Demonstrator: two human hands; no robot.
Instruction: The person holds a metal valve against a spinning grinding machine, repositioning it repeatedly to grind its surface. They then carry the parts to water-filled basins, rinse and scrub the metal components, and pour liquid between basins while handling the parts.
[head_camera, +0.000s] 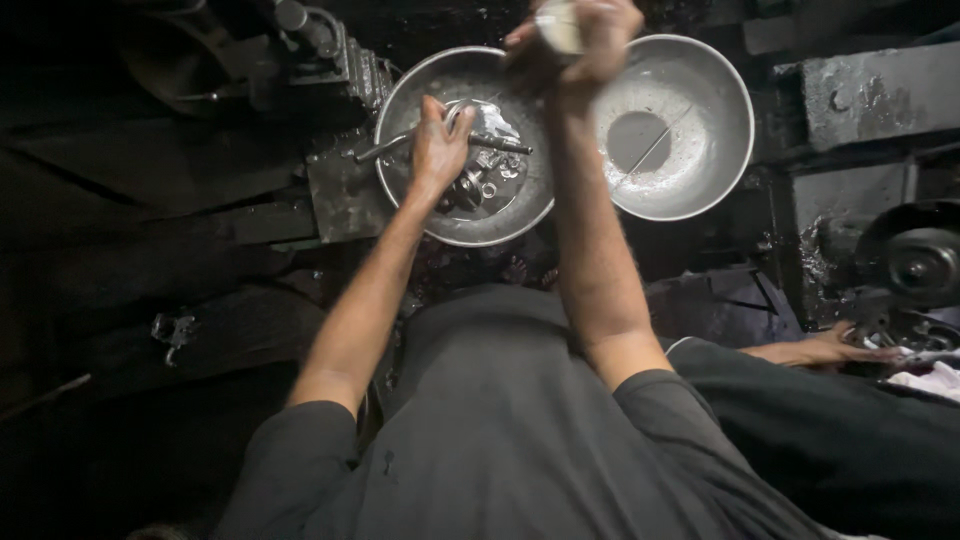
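Overhead, blurred right hand (580, 40), pale object (560, 25).

No pkgs, labels, signs or screens in view, whether by the fingers of either hand or elsewhere.

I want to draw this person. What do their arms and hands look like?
Both arms are bare from the short sleeves of a dark grey T-shirt down. The left hand and right hand wear no gloves. No watch or rings show.
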